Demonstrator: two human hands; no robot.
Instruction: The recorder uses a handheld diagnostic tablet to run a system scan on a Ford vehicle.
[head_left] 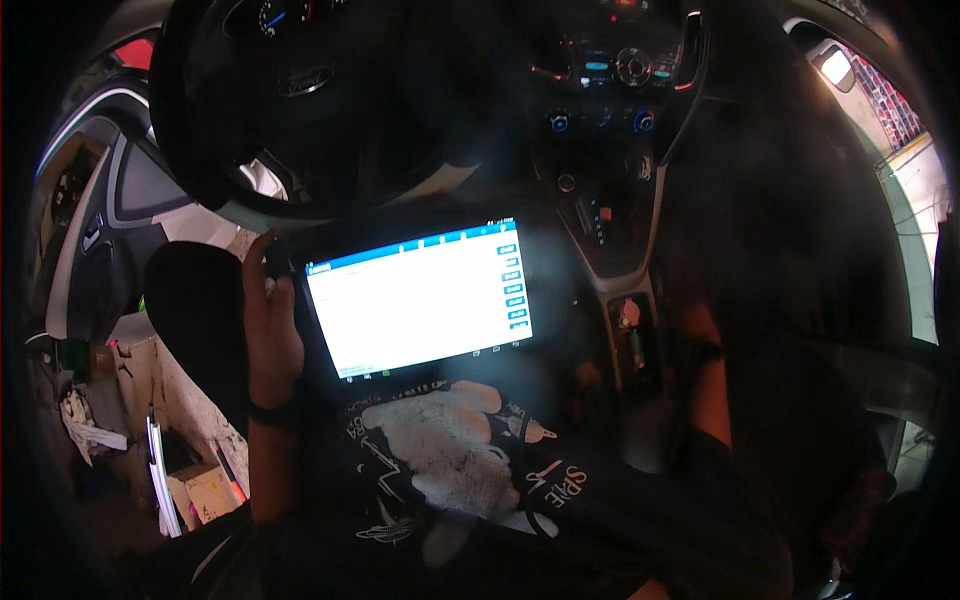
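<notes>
A tablet (420,305) with a bright white screen and a blue bar along its top is tilted up in front of my lap. My left hand (272,335) is closed on the tablet's left edge, with fingers along the side of its dark case. My right forearm reaches past the centre console on the right. My right hand (697,325) is mostly lost in dark shadow beside the console's cup tray (630,335). Its fingers do not show, and I cannot tell whether it touches anything.
Beyond the tablet is a steering wheel (305,85). A gear selector (604,215) and dashboard knobs (634,68) are at centre right. At left, the car door (140,185) stands open, with a cardboard box (205,490) outside. Dark seat areas fill the right.
</notes>
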